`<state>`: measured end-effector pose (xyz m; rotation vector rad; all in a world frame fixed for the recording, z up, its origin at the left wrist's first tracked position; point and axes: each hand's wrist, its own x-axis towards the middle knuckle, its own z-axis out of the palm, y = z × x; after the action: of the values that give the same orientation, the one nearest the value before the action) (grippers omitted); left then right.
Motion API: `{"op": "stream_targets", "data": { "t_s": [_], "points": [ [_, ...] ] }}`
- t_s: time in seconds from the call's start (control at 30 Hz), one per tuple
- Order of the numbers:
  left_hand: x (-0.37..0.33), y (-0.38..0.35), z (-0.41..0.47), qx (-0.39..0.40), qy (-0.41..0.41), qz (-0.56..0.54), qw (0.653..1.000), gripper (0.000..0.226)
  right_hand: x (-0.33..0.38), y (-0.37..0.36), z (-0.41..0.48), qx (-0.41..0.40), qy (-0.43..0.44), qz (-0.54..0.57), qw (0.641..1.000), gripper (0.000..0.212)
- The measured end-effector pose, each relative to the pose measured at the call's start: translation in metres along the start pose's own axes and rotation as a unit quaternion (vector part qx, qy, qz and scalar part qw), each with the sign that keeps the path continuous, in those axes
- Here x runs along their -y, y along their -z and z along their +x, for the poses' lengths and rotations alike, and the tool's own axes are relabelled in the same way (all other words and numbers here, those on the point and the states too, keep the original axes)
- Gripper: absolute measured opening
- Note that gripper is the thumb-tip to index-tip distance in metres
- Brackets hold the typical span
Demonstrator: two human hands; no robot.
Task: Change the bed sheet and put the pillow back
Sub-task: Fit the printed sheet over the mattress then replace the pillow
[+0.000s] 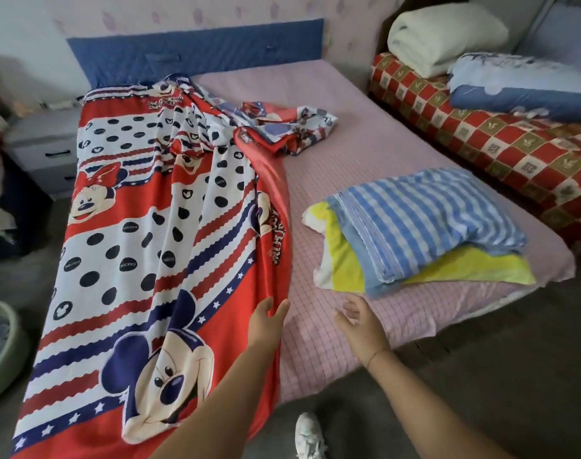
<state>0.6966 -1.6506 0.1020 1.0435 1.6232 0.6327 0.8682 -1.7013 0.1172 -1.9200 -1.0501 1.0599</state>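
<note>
Head view. Left hand (269, 321) lies flat with the fingers straight, resting at the red hem of the cartoon sheet (143, 226) and gripping nothing. Right hand (362, 321) is spread wide and empty over the pink checked bed (365, 167), just short of the pillow (340, 256). Green basin (4, 352) on the floor to my left holds bluish cloth; I can't tell what.

Pillow sits near the bed's right edge with a blue checked cloth (431, 217) folded on top. Looks soft and light; I'd lift it from both ends.

Sheet covers the left half only, its far corner bunched near the headboard (196, 51). My guess is thin, limp and light, so it will wrinkle. I'd take the red hem with my hands well apart. Bedside drawers (44, 150) are closed, contents hidden.
</note>
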Motion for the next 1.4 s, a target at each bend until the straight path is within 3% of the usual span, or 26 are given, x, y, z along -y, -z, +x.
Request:
{"op": "stream_targets", "data": {
  "t_s": [0.23,0.43,0.57,0.63,0.73,0.8,0.83,0.93,0.97,1.03,1.07,1.13,1.23,1.27,1.4],
  "points": [
    [0.005,-0.042,0.102,-0.086,0.021,0.065,0.994,0.068,0.002,-0.031,0.124,0.063,0.002,0.020,0.998,0.050],
    [0.029,-0.056,0.177,-0.188,0.019,0.184,0.965,0.077,-0.014,-0.072,0.227,0.101,-0.049,0.025,0.993,0.055],
    [0.042,-0.058,0.199,-0.208,0.067,0.222,0.950,0.034,-0.033,-0.099,0.283,0.122,-0.076,-0.017,0.990,0.083],
    [0.042,-0.058,0.200,-0.212,0.070,0.153,0.963,0.008,-0.038,-0.111,0.304,0.136,-0.110,-0.004,0.985,0.087],
    [0.034,-0.061,0.184,-0.155,0.046,0.050,0.986,0.022,-0.039,-0.119,0.329,0.148,-0.138,0.017,0.979,0.092],
    [0.028,-0.063,0.169,-0.104,0.032,0.011,0.994,0.018,-0.026,-0.121,0.340,0.176,-0.162,0.059,0.969,0.085],
    [0.022,-0.062,0.162,-0.080,0.041,-0.036,0.995,0.007,-0.021,-0.124,0.347,0.205,-0.176,0.107,0.957,0.087],
    [0.016,-0.066,0.148,0.011,0.091,-0.206,0.974,0.021,0.010,-0.123,0.355,0.279,-0.199,0.248,0.906,0.111],
    [0.011,-0.067,0.143,0.032,0.103,-0.234,0.966,0.021,0.017,-0.122,0.359,0.305,-0.187,0.289,0.888,0.110],
    [0.011,-0.069,0.136,0.065,0.108,-0.230,0.965,0.021,0.027,-0.116,0.366,0.327,-0.195,0.331,0.863,0.087],
    [0.016,-0.069,0.133,0.078,0.104,-0.226,0.965,0.023,0.032,-0.113,0.366,0.325,-0.202,0.326,0.864,0.071],
    [0.023,-0.069,0.126,0.111,0.101,-0.223,0.963,0.028,0.028,-0.107,0.374,0.279,-0.168,0.256,0.910,0.048],
    [0.034,-0.067,0.113,0.170,0.108,-0.213,0.956,0.033,0.011,-0.100,0.364,0.187,-0.149,0.165,0.957,0.045],
    [0.038,-0.068,0.109,0.193,0.116,-0.192,0.955,0.033,0.006,-0.092,0.351,0.176,-0.144,0.141,0.964,0.035],
    [0.066,-0.077,0.087,0.242,0.162,0.003,0.957,0.016,-0.019,-0.060,0.294,0.163,-0.143,0.080,0.973,0.025]
  ]
}}
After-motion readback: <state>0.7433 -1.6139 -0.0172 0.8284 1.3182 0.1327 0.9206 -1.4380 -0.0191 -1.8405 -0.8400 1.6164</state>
